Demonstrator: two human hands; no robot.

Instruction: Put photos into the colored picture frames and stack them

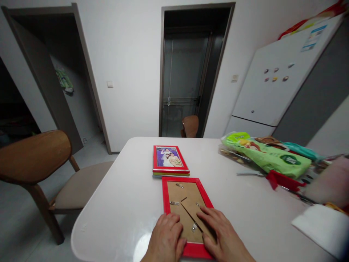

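Observation:
A red picture frame [167, 196] lies face down on the white table, its brown backing board [188, 203] upward. Small metal clips [174, 203] sit along the board's edges, and a narrow dark strip crosses it diagonally. My left hand [167, 234] grips the frame's lower left side, fingers bent over the edge and thumb on the board. Across from it, my right hand [222, 233] rests on the right side, fingers apart, one fingertip by the right-hand clip. Just beyond lies a stack of frames [184, 170], its top one red with a group photo.
At the right of the table lie a green packet [275, 156], a light-coloured utensil handle [249, 173], a red item [285, 180] and white paper [321, 223]. A wooden chair [79, 182] stands left; another chair back [190, 125] shows beyond the far edge.

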